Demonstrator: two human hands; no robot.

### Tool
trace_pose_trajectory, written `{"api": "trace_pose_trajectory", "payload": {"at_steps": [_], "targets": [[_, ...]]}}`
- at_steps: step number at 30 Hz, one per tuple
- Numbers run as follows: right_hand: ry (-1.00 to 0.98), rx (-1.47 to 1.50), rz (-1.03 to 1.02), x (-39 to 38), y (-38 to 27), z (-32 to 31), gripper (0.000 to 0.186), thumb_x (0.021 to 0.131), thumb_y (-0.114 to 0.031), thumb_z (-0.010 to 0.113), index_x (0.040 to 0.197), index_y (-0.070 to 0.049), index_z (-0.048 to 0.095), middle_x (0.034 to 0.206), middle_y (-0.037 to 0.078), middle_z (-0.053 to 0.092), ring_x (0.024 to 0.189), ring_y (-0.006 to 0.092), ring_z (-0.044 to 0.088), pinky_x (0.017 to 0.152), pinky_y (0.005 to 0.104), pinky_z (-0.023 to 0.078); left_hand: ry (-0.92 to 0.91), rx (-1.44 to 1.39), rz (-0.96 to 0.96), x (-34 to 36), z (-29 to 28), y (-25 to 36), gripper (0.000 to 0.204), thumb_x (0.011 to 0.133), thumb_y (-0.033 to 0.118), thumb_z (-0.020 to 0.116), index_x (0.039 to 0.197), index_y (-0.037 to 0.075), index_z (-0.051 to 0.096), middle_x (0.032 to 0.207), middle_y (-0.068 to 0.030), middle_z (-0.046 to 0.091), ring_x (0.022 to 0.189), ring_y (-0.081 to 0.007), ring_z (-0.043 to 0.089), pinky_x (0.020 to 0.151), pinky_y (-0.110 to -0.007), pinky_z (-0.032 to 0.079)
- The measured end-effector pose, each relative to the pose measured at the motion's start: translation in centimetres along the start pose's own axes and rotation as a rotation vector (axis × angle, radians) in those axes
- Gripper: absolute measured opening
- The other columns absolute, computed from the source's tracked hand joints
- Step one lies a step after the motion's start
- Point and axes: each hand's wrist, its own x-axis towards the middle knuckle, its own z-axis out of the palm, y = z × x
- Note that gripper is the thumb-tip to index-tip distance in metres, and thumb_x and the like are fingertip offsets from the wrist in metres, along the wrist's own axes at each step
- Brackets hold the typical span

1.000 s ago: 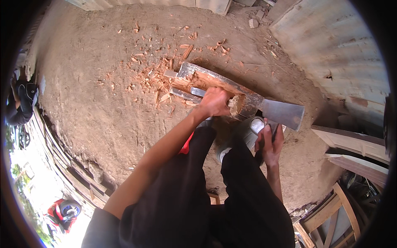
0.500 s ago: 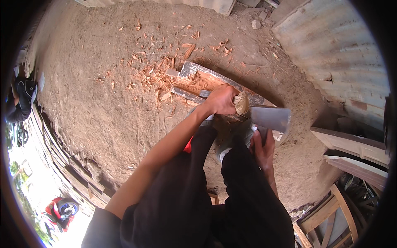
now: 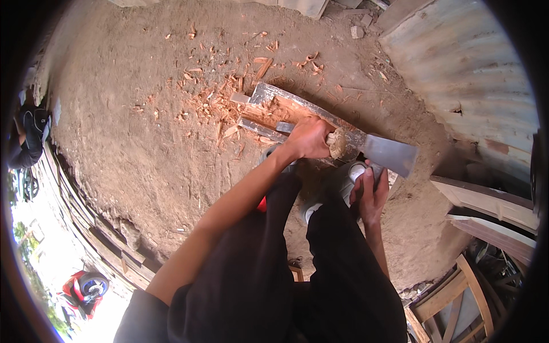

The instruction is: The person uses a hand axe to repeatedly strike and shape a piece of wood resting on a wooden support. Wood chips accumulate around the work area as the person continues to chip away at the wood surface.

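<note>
My left hand is closed round a chisel, whose frayed, mushroomed wooden butt sticks out to the right. Its flat metal blade points left over a wooden workpiece on the ground. Flaking dark paint covers the workpiece's edges, and its hollowed middle shows raw reddish wood. In my right hand is a cleaver, gripped by its handle. The broad grey cleaver blade stands to the right of the chisel butt, apart from it. My shoes are just below the workpiece, partly hidden by my legs.
Wood chips lie scattered on the dirt floor, thickest left of the workpiece. Corrugated metal sheet leans at the upper right. Wooden boards and a wooden frame stand at the right. A red motorcycle is outside, lower left.
My right hand and the cleaver have moved right, away from the chisel butt, and the blade has tilted. The left hand and chisel stay almost in place.
</note>
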Motion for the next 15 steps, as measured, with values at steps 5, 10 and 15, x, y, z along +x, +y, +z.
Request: {"api": "trace_pose_trajectory", "payload": {"at_steps": [5, 10, 15], "targets": [[-0.047, -0.035, -0.055, -0.1, 3.0, 1.3, 0.034, 0.109, -0.022, 0.05, 0.134, 0.001, 0.047, 0.07, 0.005, 0.051, 0.045, 0.0121, 0.048, 0.042, 0.0273, 0.041, -0.024, -0.006, -0.009, 0.3, -0.4, 0.5, 0.021, 0.063, 0.018, 0.071, 0.08, 0.006, 0.072, 0.078, -0.0233, 0.069, 0.081, -0.0442, 0.07, 0.074, -0.051, 0.057], [-0.055, 0.014, -0.043, -0.4, -2.0, 1.5, 0.035, 0.109, -0.023, 0.052, 0.13, 0.005, 0.051, 0.065, 0.005, 0.054, 0.046, 0.0125, 0.052, 0.043, 0.0284, 0.042, -0.016, 0.034, -0.049, -0.2, -0.6, 0.4, 0.02, 0.063, 0.018, 0.071, 0.08, 0.006, 0.072, 0.077, -0.0244, 0.069, 0.08, -0.0446, 0.07, 0.074, -0.051, 0.057], [-0.09, -0.234, 0.007, -0.4, 0.2, 2.3, 0.033, 0.109, -0.025, 0.054, 0.126, 0.003, 0.053, 0.069, 0.004, 0.054, 0.045, 0.0114, 0.051, 0.043, 0.0275, 0.041, -0.02, 0.052, -0.035, 0.2, 0.1, -0.1, 0.021, 0.062, 0.019, 0.071, 0.079, 0.006, 0.072, 0.077, -0.0244, 0.069, 0.08, -0.0447, 0.07, 0.074, -0.051, 0.056]]}}
